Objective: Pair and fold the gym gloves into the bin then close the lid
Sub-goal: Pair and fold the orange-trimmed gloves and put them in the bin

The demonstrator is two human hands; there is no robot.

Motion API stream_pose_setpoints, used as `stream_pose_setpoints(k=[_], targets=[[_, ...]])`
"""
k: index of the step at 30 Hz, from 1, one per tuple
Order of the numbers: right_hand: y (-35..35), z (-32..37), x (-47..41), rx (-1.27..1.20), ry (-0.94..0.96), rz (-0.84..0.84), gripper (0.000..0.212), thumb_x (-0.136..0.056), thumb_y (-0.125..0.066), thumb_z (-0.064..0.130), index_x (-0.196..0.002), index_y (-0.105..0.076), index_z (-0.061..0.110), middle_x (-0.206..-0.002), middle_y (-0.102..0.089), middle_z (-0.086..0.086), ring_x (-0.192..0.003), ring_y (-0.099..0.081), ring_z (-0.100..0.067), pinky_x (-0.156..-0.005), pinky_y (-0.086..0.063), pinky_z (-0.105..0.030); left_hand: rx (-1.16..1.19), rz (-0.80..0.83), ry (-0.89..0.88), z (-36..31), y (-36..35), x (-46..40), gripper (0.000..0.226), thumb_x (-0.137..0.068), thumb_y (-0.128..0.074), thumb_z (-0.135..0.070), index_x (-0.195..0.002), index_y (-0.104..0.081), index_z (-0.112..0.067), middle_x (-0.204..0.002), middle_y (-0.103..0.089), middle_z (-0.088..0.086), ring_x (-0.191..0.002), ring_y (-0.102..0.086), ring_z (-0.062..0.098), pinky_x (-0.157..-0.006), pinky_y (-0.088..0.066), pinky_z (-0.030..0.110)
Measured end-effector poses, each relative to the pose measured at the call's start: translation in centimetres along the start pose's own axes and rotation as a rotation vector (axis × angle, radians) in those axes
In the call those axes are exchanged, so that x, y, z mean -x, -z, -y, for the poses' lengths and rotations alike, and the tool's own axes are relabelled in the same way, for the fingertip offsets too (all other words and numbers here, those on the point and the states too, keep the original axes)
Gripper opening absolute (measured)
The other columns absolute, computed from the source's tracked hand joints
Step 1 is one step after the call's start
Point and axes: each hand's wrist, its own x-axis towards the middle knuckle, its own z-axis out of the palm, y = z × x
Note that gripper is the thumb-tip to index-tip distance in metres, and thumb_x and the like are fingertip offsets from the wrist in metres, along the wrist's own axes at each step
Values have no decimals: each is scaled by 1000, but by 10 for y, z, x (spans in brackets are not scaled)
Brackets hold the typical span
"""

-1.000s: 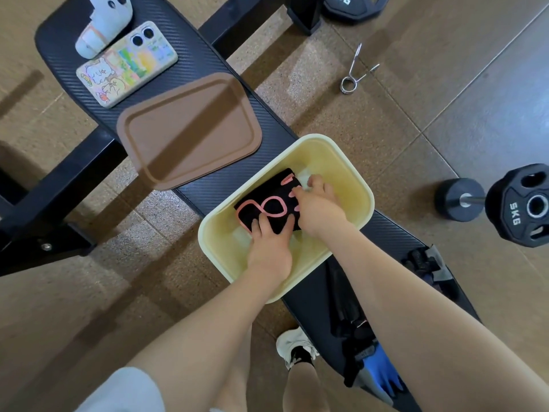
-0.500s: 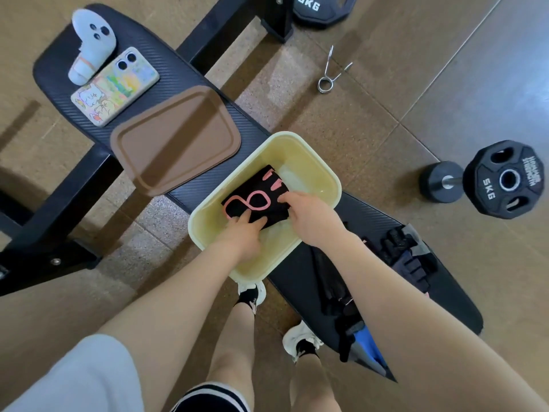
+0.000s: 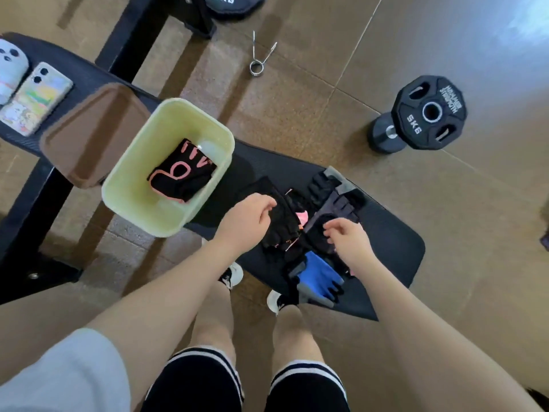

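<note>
The brown lid lies on the bench, left of the open bin. The folded black-and-pink pair now sits alone in the bin; both my hands have left it. My left hand is loosely curled, touching a black glove. My right hand, fingers half curled and empty, hovers over the glove pile near a blue glove.

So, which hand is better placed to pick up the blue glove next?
Right. The right hand hovers just above the blue glove; the left hand is farther off, over a black glove near the bin.
</note>
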Motion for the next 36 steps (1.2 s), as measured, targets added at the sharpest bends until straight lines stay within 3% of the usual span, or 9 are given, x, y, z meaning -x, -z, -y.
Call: stream_pose_setpoints(k=[4, 8, 13, 17, 19, 22, 28, 32, 36], targets=[[-1, -55, -8, 96, 97, 61, 31, -95, -38, 7, -113, -63, 11, -118, -65, -5, -110, -58, -20, -95, -40, -25, 34, 60, 306, 22, -79, -2, 37, -91, -44, -11, -127, -49, -13, -132, -50, 9, -116, -54, 25, -99, -43, 36], [-12, -64, -30, 130, 250, 78, 35, -97, -35, 12, -127, -54, 12, -132, -56, -4, -123, -49, -19, -98, -33, -21, 172, -128, 606, 39, -117, -13, 44, -91, -47, -13, -134, -40, -10, -137, -42, 16, -118, -50, 30, -101, -38, 37], [-35, -45, -53, 79, 403, 203, 36, -97, -39, 17, -131, -50, 16, -115, -63, -3, -85, -53, -9, -82, -41, -21, 499, -360, 870, 48, -134, -37, 44, -91, -48, -17, -134, -38, -10, -127, -50, 5, -113, -49, 25, -89, -37, 31], [-50, -42, -64, 119, 336, 293, 41, -97, -39, 22, -137, -42, 17, -129, -58, -8, -107, -55, -22, -97, -39, -32, 758, -456, 928, 62, -140, -51, 35, -87, -57, -22, -117, -56, -3, -115, -62, 9, -100, -57, 25, -79, -42, 29], [-50, -42, -65, 112, 294, 314, 40, -97, -39, 20, -137, -43, 17, -129, -58, -9, -109, -55, -22, -97, -40, -31, 736, -464, 867, 64, -135, -47, 23, -87, -56, -17, -104, -61, -2, -104, -64, 9, -94, -58, 25, -81, -46, 33], [-44, -41, -60, 88, 260, 286, 37, -96, -41, 18, -133, -46, 17, -125, -59, -9, -101, -55, -21, -88, -41, -28, 342, -471, 674, 58, -123, -32, 12, -86, -51, -12, -90, -57, -3, -86, -59, 8, -81, -52, 24, -74, -40, 34], [-24, -4, -30, -325, 248, 210, 33, -94, -48, 17, -127, -51, 16, -117, -62, 7, -98, -57, 0, -85, -43, -11, 164, -412, 206, 26, -81, 13, 41, -85, -50, -4, -121, -58, -22, -80, -49, -11, -72, -48, 2, -68, -33, 6], [-14, 34, 5, -846, 37, 483, 33, -95, -48, 25, -125, -52, 13, -126, -61, -9, -114, -59, -20, -99, -48, -36, 69, -391, -8, 8, -57, 40, 37, -84, -47, -16, -117, -62, -19, -75, -40, -14, -69, -44, -1, -64, -34, 8], [-21, 51, 27, -808, 23, 346, 19, -88, -58, 17, -107, -61, 14, -109, -68, -11, -99, -64, -24, -88, -54, -42, -120, -270, -204, -6, -46, 50, 36, -83, -46, -18, -112, -67, -15, -75, -50, -1, -70, -46, 10, -63, -41, 21]])
